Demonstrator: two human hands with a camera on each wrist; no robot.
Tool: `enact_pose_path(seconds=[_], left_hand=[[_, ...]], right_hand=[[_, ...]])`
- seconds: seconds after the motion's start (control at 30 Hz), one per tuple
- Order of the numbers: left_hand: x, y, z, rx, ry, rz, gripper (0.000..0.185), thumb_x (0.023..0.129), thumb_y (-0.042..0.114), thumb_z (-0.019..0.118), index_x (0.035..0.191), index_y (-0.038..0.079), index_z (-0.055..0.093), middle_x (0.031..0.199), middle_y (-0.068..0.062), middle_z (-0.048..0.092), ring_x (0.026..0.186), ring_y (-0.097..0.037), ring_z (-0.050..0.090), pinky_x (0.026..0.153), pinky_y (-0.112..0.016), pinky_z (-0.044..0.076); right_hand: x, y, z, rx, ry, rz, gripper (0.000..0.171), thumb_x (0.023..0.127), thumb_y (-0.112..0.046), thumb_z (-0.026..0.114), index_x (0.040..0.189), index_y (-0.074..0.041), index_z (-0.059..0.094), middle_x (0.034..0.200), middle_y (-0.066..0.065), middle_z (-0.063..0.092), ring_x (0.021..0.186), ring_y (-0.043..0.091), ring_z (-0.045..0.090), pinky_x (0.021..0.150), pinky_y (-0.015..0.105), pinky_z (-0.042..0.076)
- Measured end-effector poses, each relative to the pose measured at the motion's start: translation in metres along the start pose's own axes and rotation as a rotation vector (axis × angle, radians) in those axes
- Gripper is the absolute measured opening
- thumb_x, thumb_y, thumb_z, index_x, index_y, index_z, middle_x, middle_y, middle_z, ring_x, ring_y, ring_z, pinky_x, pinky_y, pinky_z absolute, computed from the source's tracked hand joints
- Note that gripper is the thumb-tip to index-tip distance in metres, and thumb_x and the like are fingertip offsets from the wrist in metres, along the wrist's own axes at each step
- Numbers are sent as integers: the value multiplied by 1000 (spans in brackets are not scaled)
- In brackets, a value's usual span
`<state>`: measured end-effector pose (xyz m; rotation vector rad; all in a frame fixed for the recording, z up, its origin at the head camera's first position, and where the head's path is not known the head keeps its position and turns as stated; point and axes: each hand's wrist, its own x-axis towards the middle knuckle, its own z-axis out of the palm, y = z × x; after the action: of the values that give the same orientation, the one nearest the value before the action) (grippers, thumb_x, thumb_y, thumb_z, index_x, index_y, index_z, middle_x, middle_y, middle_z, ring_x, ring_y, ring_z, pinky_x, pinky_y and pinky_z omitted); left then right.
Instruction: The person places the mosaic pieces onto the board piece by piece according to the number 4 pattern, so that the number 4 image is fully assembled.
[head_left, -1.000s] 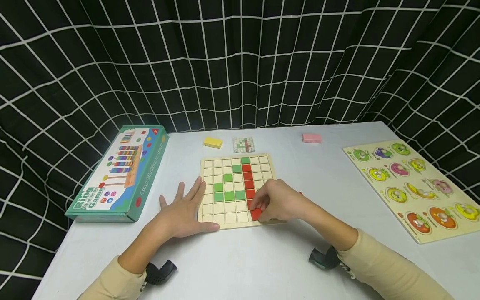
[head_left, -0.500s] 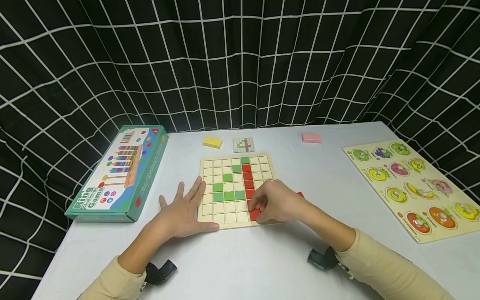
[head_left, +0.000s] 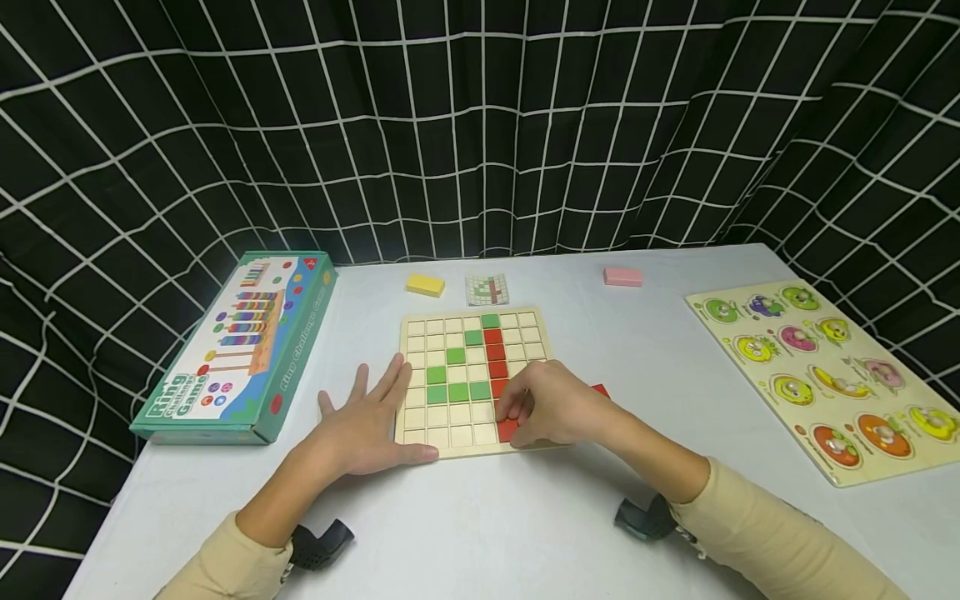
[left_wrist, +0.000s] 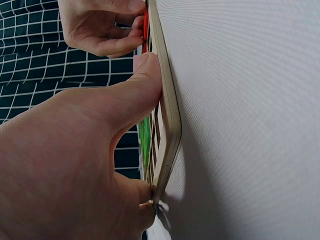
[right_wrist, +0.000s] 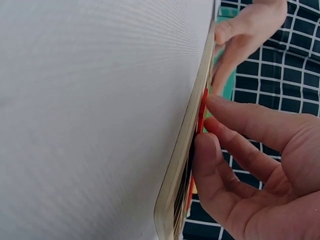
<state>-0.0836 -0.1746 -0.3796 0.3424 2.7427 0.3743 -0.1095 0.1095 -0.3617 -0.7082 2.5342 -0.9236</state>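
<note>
Almost nothing has moved since the earlier frame; the right hand (head_left: 555, 406) has crept slightly left. On the bench (head_left: 570, 517), the left hand (head_left: 365, 431) lies flat, bracing the grid board (head_left: 442, 417). Right fingers (right_wrist: 235, 120) pinch a red tile (head_left: 509, 430) at lower centre; seat it square, pressing evenly.

On the desk (head_left: 525, 517), the grid board (head_left: 420, 417) lies centre, game box (head_left: 232, 350) to its left, peg puzzle (head_left: 832, 375) to its right.

Green game box (head_left: 238, 346) at left, fruit puzzle (head_left: 832, 375) at right — yellow (head_left: 425, 285) and pink (head_left: 623, 277) blocks (far edge).
</note>
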Motion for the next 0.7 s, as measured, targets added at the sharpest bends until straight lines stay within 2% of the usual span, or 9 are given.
enact_pose_path(seconds=[0.2, 0.43, 0.7], left_hand=[[0, 0, 0, -3, 1, -2, 124, 80, 80, 69, 169, 14, 12, 178, -2, 2, 159, -51, 3, 103, -93, 7], [0, -1, 0, -9, 1, 2, 124, 80, 79, 69, 169, 14, 11, 178, -2, 1, 159, -51, 2, 103, -93, 6], [0, -1, 0, -12, -1, 1, 125, 80, 79, 69, 169, 14, 11, 178, -2, 1, 159, -51, 2, 104, -93, 5]], right_hand=[[-1, 0, -7, 21, 3, 12, 25, 71, 5, 83, 87, -15, 80, 79, -5, 73, 70, 11, 66, 68, 26, 56], [-5, 6, -21, 23, 26, -31, 18, 79, 0, 82, 91, -13, 81, 86, -6, 78, 76, 9, 68, 73, 26, 57], [-13, 22, -36, -3, 74, -35, 16, 80, -2, 83, 93, -12, 80, 86, -5, 76, 76, 10, 67, 69, 26, 57]])
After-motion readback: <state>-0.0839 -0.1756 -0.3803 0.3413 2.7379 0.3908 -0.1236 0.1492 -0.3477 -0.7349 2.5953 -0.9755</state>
